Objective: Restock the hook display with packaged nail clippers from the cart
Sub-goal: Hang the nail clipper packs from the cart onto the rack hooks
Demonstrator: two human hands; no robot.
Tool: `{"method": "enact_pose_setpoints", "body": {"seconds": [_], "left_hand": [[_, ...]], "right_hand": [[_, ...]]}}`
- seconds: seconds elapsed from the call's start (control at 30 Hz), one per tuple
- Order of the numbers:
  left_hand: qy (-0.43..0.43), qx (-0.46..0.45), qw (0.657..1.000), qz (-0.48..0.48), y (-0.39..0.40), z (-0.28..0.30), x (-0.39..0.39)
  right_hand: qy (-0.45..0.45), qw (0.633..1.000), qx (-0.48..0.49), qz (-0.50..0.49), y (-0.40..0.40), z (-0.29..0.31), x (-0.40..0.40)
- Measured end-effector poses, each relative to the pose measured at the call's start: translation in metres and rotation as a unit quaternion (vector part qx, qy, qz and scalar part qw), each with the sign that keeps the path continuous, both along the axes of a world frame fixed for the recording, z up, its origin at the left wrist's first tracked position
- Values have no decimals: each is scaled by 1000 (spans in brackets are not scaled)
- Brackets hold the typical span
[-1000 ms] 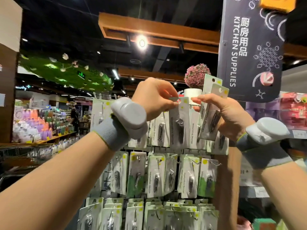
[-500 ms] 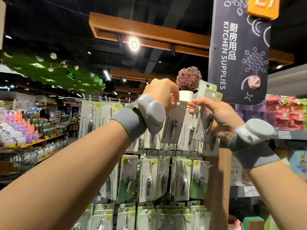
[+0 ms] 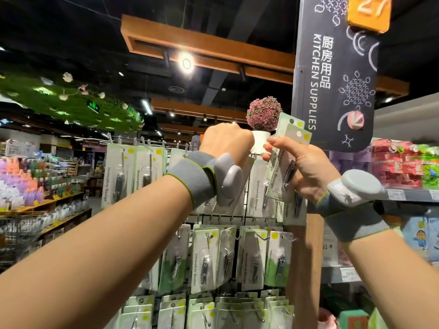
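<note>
Having hung its pack at frame centre, the left hand [image 3: 225,141] looks curled, contents hidden; the right hand [image 3: 306,167] grips spare packs [image 3: 288,148].

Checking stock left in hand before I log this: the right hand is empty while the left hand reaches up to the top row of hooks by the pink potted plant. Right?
Not quite. In the head view the right hand is not empty: it holds a small stack of packaged nail clippers. The rest stands: the left hand is up at the top row of hooks by the pink potted plant.
</note>
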State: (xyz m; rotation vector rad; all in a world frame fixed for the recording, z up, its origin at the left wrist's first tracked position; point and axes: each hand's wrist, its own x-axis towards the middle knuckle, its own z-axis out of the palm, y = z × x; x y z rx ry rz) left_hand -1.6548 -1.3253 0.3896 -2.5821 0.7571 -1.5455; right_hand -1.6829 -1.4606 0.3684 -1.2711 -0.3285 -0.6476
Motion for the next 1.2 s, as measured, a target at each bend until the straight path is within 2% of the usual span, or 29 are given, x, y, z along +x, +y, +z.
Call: {"method": "enact_pose_setpoints", "body": {"seconds": [0.13, 0.23, 0.3, 0.37, 0.43, 0.5, 0.57, 0.63, 0.93, 1.2], "left_hand": [[11, 11, 1000, 1, -1, 1, 1], [75, -73, 990, -95, 3, 7, 1], [92, -171, 959, -204, 6, 10, -1], [130, -262, 906, -307, 5, 11, -6], [215, -270, 866, -363, 3, 10, -12], [298, -237, 835, -398, 1, 4, -15], [294, -187, 860, -373, 0, 0, -15], [270, -179, 879, -349, -2, -4, -13], [326, -226, 830, -392, -1, -5, -13], [302, -257, 828, -396, -11, -7, -16]], "right_hand": [[-2, 1000, -7, 6, 2, -2, -1], [-10, 1000, -16, 20, 1, -2, -4], [4, 999, -25, 28, 1, -1, -5], [17, 999, -38, 25, 3, -1, -7], [19, 998, -42, 38, 4, 0, -8], [33, 997, -29, 68, 6, 1, -10], [59, 995, -22, 82, 6, 4, -10], [79, 993, -17, 86, 4, 7, -8], [77, 976, 13, 205, -11, 8, -13], [43, 993, -1, 111, -6, 5, -10]]}}
